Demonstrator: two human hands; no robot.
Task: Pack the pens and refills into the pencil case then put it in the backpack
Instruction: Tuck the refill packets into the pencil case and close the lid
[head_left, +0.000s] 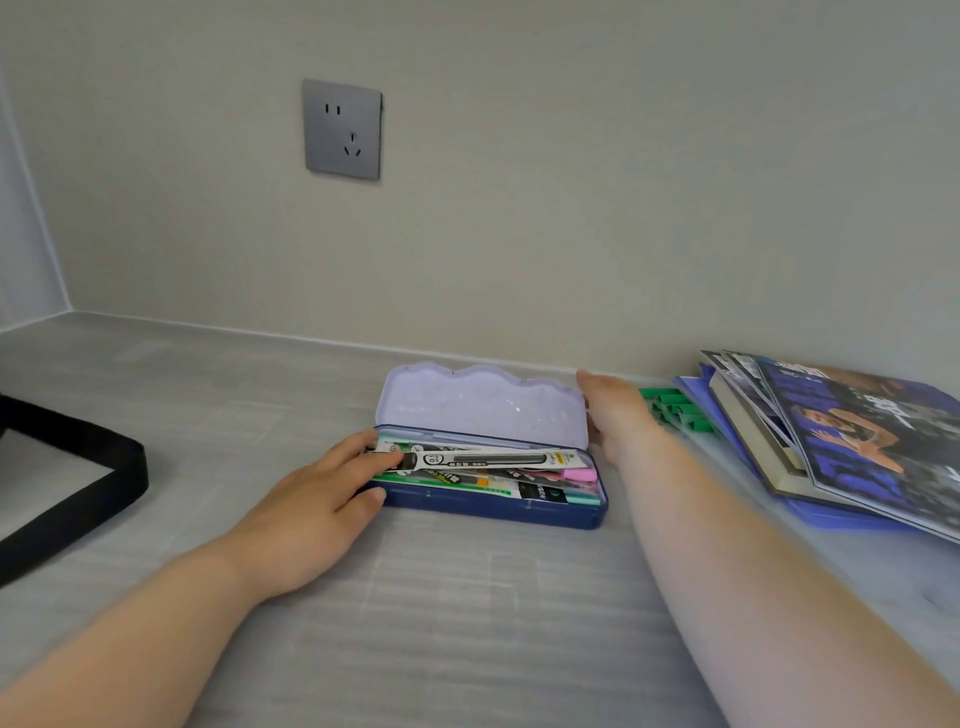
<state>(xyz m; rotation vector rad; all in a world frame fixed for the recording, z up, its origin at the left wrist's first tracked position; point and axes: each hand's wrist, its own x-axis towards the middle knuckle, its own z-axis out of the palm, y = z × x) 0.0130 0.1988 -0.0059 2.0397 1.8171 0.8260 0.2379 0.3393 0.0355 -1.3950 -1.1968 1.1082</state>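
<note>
A blue pencil case (498, 512) lies open on the grey desk, its lilac lid (478, 402) standing up against the wall side. Inside lie a packet of refills (483, 458), a pink pen (579, 474) and other pens and packets. My left hand (317, 499) rests at the case's left end, thumb on the base, fingers pressing on the refill packet's end. My right hand (613, 410) holds the lid's right edge. The black strap (78, 483) at the far left looks like part of the backpack, mostly out of frame.
A stack of books and magazines (841, 441) on a blue folder lies at the right. Green items (675, 410) sit behind my right hand. The wall with a grey socket (343, 130) runs close behind the case. Bare desk stretches in front.
</note>
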